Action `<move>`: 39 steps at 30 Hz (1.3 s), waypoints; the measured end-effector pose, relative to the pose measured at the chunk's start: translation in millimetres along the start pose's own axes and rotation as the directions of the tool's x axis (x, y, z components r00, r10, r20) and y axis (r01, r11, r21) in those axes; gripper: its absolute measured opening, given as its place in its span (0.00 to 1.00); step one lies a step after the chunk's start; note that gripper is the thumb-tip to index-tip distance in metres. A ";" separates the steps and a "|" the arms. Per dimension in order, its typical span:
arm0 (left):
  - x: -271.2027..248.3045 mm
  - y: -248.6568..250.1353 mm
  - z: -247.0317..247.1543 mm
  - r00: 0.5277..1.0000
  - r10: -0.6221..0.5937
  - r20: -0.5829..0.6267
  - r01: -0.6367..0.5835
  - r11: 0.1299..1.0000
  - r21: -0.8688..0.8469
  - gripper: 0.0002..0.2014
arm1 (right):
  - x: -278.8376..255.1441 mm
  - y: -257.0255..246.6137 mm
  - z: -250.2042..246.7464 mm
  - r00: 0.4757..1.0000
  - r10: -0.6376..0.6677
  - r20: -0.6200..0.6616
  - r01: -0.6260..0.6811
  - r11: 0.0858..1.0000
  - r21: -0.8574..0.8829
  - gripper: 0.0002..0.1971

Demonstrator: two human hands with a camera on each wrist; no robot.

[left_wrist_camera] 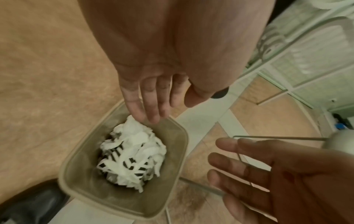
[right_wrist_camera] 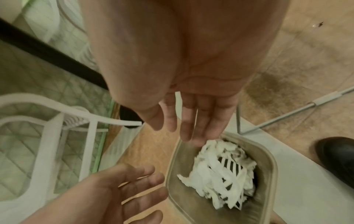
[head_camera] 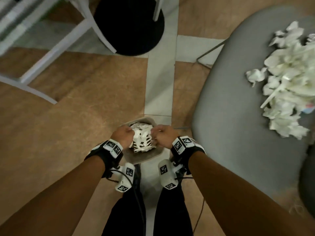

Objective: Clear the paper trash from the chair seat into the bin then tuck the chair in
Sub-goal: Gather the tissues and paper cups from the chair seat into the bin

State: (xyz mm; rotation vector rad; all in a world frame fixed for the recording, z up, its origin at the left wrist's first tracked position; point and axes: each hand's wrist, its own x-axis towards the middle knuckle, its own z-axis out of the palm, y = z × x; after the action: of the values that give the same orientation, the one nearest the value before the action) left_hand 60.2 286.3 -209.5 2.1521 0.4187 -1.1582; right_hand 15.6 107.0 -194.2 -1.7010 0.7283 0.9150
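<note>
A beige bin [head_camera: 144,159] stands on the floor between my feet, with shredded white paper [head_camera: 142,138] heaped inside it. My left hand [head_camera: 123,135] and right hand [head_camera: 162,136] hover over its rim, one on each side. In the left wrist view the left hand [left_wrist_camera: 162,109] has straight fingers and holds nothing above the paper [left_wrist_camera: 132,156]. The right hand [right_wrist_camera: 178,130] is likewise spread and empty in the right wrist view. To the right, the grey chair seat [head_camera: 238,116] carries a pile of crumpled white paper [head_camera: 286,86].
A white frame chair [head_camera: 42,48] and a black round base [head_camera: 133,26] stand ahead on the left. The grey chair's metal leg [head_camera: 209,51] runs along the floor. My black shoe [right_wrist_camera: 337,159] sits beside the bin [right_wrist_camera: 268,166].
</note>
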 end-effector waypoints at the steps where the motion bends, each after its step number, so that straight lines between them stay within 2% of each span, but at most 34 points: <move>1: -3.5 15.5 -0.8 1.000 0.020 -0.016 -0.020 1.000 0.015 0.15 | -10.8 -5.9 -14.5 1.000 -0.011 -0.005 0.011 0.999 0.050 0.06; 3: -13.8 55.4 -0.5 0.996 0.075 -0.038 -0.072 0.996 0.059 0.13 | -31.3 -15.2 -47.2 1.000 -0.011 -0.016 0.014 0.983 0.183 0.09; 6: -38.4 131.3 12.6 0.971 0.232 -0.053 -0.223 0.965 0.141 0.07 | -59.3 -15.1 -99.9 0.999 0.002 -0.036 0.012 0.924 0.382 0.09; 8: -46.1 177.5 33.0 0.941 0.335 -0.045 -0.319 0.925 0.206 0.06 | -75.2 -6.0 -137.7 0.992 -0.005 -0.124 0.061 0.888 0.456 0.08; 9: -49.1 199.4 46.1 0.922 0.386 -0.019 -0.371 0.898 0.236 0.06 | -82.5 0.6 -158.5 0.975 -0.023 -0.219 0.112 0.908 0.404 0.06; 11: -56.1 239.8 75.9 0.884 0.464 0.058 -0.456 0.828 0.326 0.08 | -96.1 24.3 -203.0 0.910 -0.066 -0.408 0.136 0.980 0.145 0.05; 13: -62.2 274.0 106.7 0.830 0.542 0.134 -0.545 0.733 0.408 0.09 | -107.9 50.6 -243.9 0.796 -0.106 -0.596 0.031 0.990 -0.135 0.15; 14: -67.0 296.7 127.6 0.792 0.585 0.173 -0.596 0.680 0.427 0.10 | -115.6 66.2 -268.9 0.721 -0.119 -0.683 -0.051 0.973 -0.223 0.19; 15: -70.9 314.3 145.8 0.760 0.615 0.210 -0.636 0.637 0.435 0.10 | -122.3 79.2 -287.6 0.671 -0.130 -0.730 -0.139 0.945 -0.296 0.23; 16: -74.8 330.9 161.6 0.727 0.641 0.248 -0.675 0.598 0.434 0.11 | -124.0 92.5 -302.7 0.661 -0.144 -0.737 -0.208 0.908 -0.364 0.26; 18: -79.3 358.2 190.9 0.659 0.692 0.295 -0.737 0.518 0.434 0.13 | -124.9 114.9 -326.3 0.717 -0.141 -0.683 -0.261 0.854 -0.450 0.36; 20: -79.3 377.5 215.1 0.608 0.733 0.304 -0.762 0.432 0.482 0.18 | -115.6 134.2 -339.2 0.772 -0.106 -0.627 -0.241 0.864 -0.443 0.44; 22: -78.2 390.8 231.3 0.579 0.769 0.272 -0.747 0.366 0.554 0.22 | -109.1 142.5 -344.9 0.821 -0.113 -0.560 -0.195 0.866 -0.461 0.42; 24: -70.8 397.8 242.0 0.583 0.775 0.243 -0.712 0.343 0.613 0.26 | -104.4 145.7 -346.6 0.838 -0.156 -0.524 -0.146 0.860 -0.488 0.33; 26: -60.3 398.9 249.6 0.619 0.746 0.243 -0.660 0.328 0.675 0.29 | -102.3 147.3 -344.5 0.860 -0.198 -0.471 -0.075 0.862 -0.501 0.25; 28: -51.8 396.7 255.9 0.654 0.719 0.235 -0.610 0.319 0.725 0.31 | -100.7 148.7 -341.0 0.876 -0.210 -0.435 -0.033 0.873 -0.487 0.21; 30: -48.7 392.9 262.8 0.680 0.700 0.219 -0.601 0.360 0.714 0.30 | -101.3 150.7 -340.8 0.873 -0.202 -0.443 -0.011 0.902 -0.432 0.18; 32: -47.9 388.0 267.8 0.677 0.700 0.229 -0.624 0.380 0.683 0.26 | -103.9 152.2 -343.5 0.870 -0.192 -0.454 0.012 0.929 -0.369 0.18; 36: -41.4 376.1 260.5 0.642 0.720 0.266 -0.668 0.353 0.655 0.12 | -109.9 154.4 -345.0 0.856 -0.201 -0.476 0.057 0.952 -0.301 0.17; 39: -44.0 370.4 249.4 0.645 0.726 0.240 -0.697 0.430 0.574 0.05 | -113.4 151.1 -342.8 0.861 -0.190 -0.472 0.074 0.965 -0.253 0.14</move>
State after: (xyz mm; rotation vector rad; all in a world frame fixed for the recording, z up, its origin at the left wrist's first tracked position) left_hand 84.1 -154.2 -127.0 2.4695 -0.9813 -0.7635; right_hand -89.9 -260.3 -109.6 -2.2000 0.8475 0.4730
